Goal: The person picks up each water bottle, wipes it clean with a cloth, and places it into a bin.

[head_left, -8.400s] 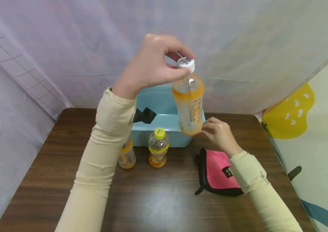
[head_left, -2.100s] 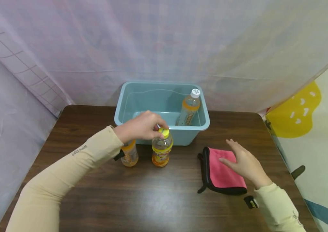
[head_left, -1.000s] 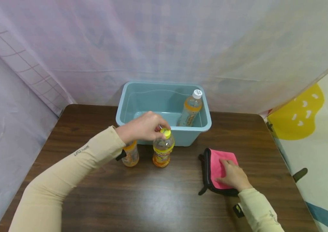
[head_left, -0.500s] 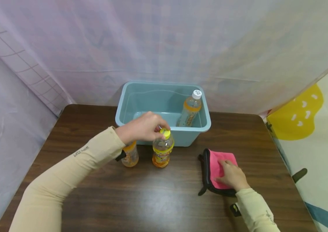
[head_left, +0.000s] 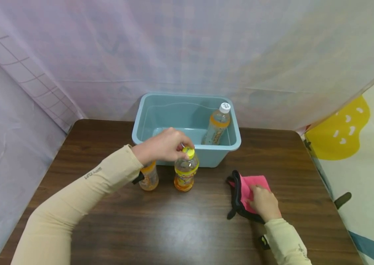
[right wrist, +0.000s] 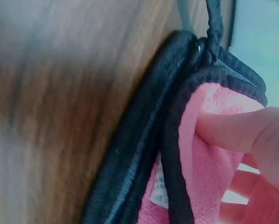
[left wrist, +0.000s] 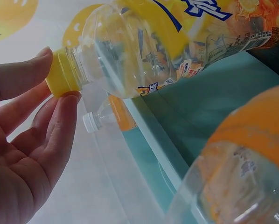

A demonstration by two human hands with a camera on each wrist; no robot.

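In the head view, my left hand (head_left: 165, 145) pinches the yellow cap of a plastic drink bottle (head_left: 185, 176) between thumb and fingers. That bottle, with a little orange at its base, stands upright on the table before the blue bin. The left wrist view shows the thumb and fingertips on the yellow cap (left wrist: 64, 72). On the right, my right hand (head_left: 264, 203) pinches a pink cleaning cloth (head_left: 256, 180) with black edging. The right wrist view shows the cloth's upper layer (right wrist: 209, 172) bunched between thumb and fingers, with a white tag (right wrist: 159, 189) inside the fold.
The light blue plastic bin (head_left: 187, 95) stands at the back of the wooden table (head_left: 180, 232). A white-capped orange-banded bottle (head_left: 218, 127) leans inside its right end. Another orange-banded bottle (head_left: 149, 179) stands partly behind my left wrist. Curtains hang behind and at both sides.
The white-capped bottle went from my left hand into the bin. My left hand then took the yellow cap. My right hand left the bin, came down on the cloth and bunched it up.
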